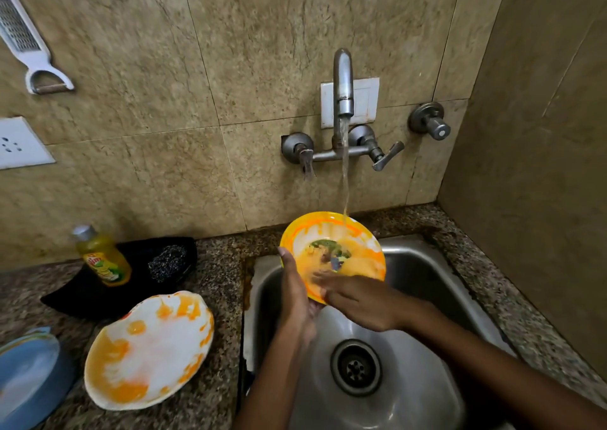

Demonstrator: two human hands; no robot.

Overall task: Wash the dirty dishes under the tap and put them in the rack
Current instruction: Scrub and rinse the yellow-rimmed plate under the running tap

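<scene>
Dishes start with the yellow plate [331, 252], tilted over the sink [427, 285] under the running tap [343, 81]. Left hand [294, 285] grips its near rim; right hand [358, 298] rubs its face with flat fingers. Wet, stiff, light, probably slippery: best held by the rim. A stained white plate [149, 350] waits on the surface [216, 258].

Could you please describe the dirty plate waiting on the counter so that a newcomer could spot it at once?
Start at the steel sink and look left onto the speckled granite counter. The shell-shaped white plate lies there, in front of the dish soap bottle. Unlike the blue plates beside it, it is smeared with orange.
</scene>
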